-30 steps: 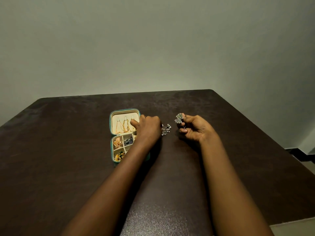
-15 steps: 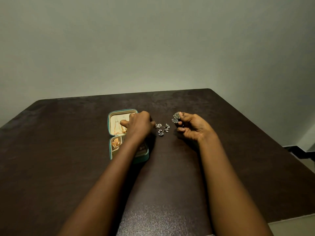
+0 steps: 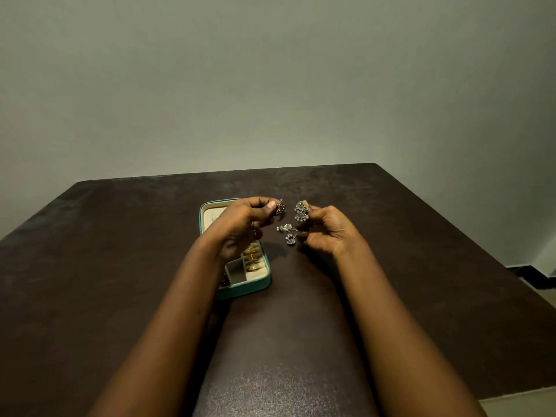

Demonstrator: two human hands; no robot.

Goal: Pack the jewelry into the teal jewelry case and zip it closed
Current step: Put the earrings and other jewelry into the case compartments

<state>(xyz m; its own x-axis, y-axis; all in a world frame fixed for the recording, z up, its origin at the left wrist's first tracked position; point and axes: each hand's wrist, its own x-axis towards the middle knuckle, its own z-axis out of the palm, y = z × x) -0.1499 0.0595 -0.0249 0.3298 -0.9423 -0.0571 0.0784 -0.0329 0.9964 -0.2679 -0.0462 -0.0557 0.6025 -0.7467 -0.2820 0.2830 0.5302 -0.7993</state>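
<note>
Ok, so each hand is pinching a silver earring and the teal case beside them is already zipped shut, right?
Not zipped: the head view shows the teal case lying open, with gold pieces in its compartments. The rest holds: the left hand pinches a slim silver earring, the right hand a fan-shaped silver earring.

Left hand [image 3: 240, 219] is hovering right over the open teal case [image 3: 258, 286], covering most compartments; only the near-right corner is showing from above. The gap between the hands is looking tight: the left is pinching a slim silver earring [image 3: 280, 208], the right hand [image 3: 329, 233] a fan-shaped earring [image 3: 301, 211], with loose silver earrings [image 3: 288, 233] lying underneath. Bare table [image 3: 120, 266] is stretching wide on both outer sides.
</note>
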